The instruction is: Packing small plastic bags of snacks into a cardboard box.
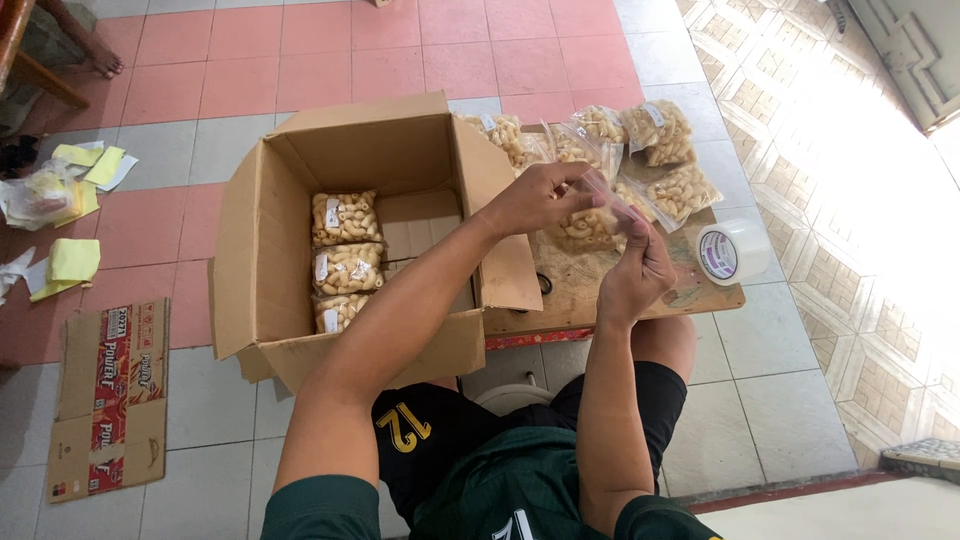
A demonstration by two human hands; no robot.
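Note:
Both hands hold one clear plastic bag of pale macaroni-shaped snacks (pixel 585 228) over a low wooden board (pixel 600 290). My left hand (pixel 535 198) pinches the top of the bag, and my right hand (pixel 638 268) grips its right side from below. To the left stands an open cardboard box (pixel 290 290) with three filled snack bags (pixel 345 262) lined up along its left inside. More filled bags (pixel 660 135) lie piled on the board beyond my hands.
A roll of clear tape (pixel 730 252) lies on the board's right edge. A flattened printed carton (pixel 108 395) lies on the tiled floor at left, with yellow papers and plastic scraps (pixel 70 190) further back. Someone's bare foot (pixel 105 65) shows at top left.

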